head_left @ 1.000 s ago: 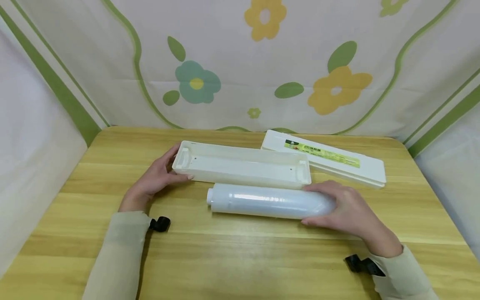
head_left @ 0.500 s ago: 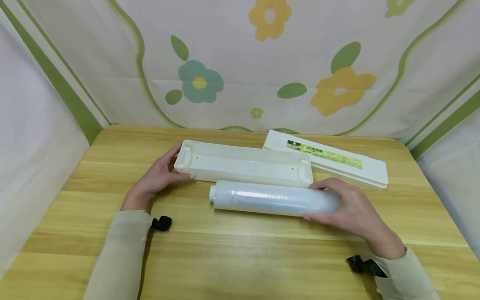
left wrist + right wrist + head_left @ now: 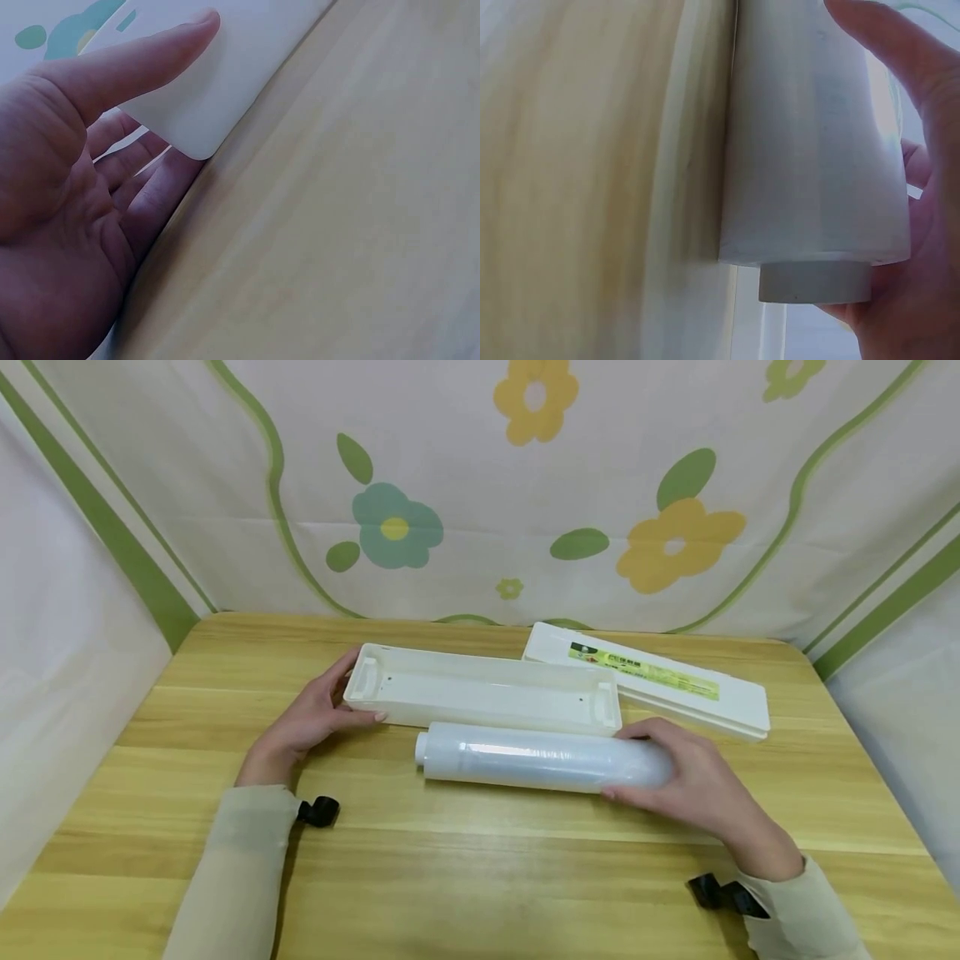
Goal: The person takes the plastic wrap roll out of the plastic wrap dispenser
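Observation:
A long white plastic box [image 3: 480,714] with no lid on it lies across the table, its hollow facing up. My left hand [image 3: 311,718] grips its left end, thumb on the near wall and fingers behind; the left wrist view shows the thumb pressed on the box wall [image 3: 195,105]. Just in front of the box is a roll of cling film [image 3: 532,758], its core stub poking out at the left end. My right hand [image 3: 693,777] holds the roll's right end between thumb and fingers. In the right wrist view the core stub [image 3: 815,283] shows below the wound film.
The white lid [image 3: 738,697] with a yellow-green label lies at an angle behind the box, to the right. Beyond the wooden table [image 3: 465,893] hangs a flowered curtain [image 3: 465,485]. Black camera mounts [image 3: 318,812] sit at both wrists.
The roll's right end has shifted slightly within the right hand's hold, and the roll sits a touch nearer the box. The left hand and the box stay in place; the camera sways a little.

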{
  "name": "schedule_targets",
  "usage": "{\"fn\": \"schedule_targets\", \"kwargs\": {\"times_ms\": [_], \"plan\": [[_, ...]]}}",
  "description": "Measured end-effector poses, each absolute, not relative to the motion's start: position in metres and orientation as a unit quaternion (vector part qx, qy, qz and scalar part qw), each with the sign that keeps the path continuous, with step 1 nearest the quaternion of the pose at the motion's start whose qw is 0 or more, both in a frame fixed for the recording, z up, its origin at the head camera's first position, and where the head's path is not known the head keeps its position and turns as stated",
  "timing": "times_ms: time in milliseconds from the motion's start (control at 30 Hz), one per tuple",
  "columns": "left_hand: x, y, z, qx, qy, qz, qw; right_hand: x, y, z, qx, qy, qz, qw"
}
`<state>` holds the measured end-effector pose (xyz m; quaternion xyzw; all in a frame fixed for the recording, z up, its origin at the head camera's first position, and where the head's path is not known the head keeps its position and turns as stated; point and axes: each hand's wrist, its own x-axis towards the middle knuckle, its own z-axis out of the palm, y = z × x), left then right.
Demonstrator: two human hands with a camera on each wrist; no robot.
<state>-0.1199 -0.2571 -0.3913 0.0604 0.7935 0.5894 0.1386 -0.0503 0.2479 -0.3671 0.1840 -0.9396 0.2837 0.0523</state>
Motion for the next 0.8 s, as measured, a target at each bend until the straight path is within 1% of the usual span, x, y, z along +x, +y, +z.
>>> {"fn": "schedule_targets", "kwargs": {"times_ms": [200,567,800], "plan": [[-0.120,-0.255,-0.393,0.064,0.789,0.595,0.139,-0.048,0.248,-0.365,0.178,-0.943,0.278,0.040],[-0.121,-0.255,-0.388,0.063,0.796,0.586,0.135,-0.043,0.254,-0.362,0.192,-0.943,0.257,0.083],[-0.113,-0.258,-0.372,0.051,0.823,0.549,0.137,-0.048,0.258,-0.348,0.196,-0.945,0.245,0.093]]}}
